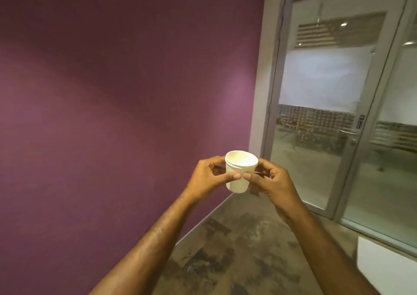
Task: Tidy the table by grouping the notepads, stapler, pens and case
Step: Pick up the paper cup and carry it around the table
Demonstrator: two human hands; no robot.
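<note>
White paper cup (pixel 240 172) before purple wall (pixel 112 91)

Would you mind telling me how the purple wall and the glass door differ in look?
The purple wall is opaque and matte, while the grey-framed glass door is see-through and reflects lights. The wall is one plain colour; the door carries a frosted band and striped panels. The wall fills the left of the view, the door the right. Both stand behind the white paper cup and meet the mottled floor.
</note>
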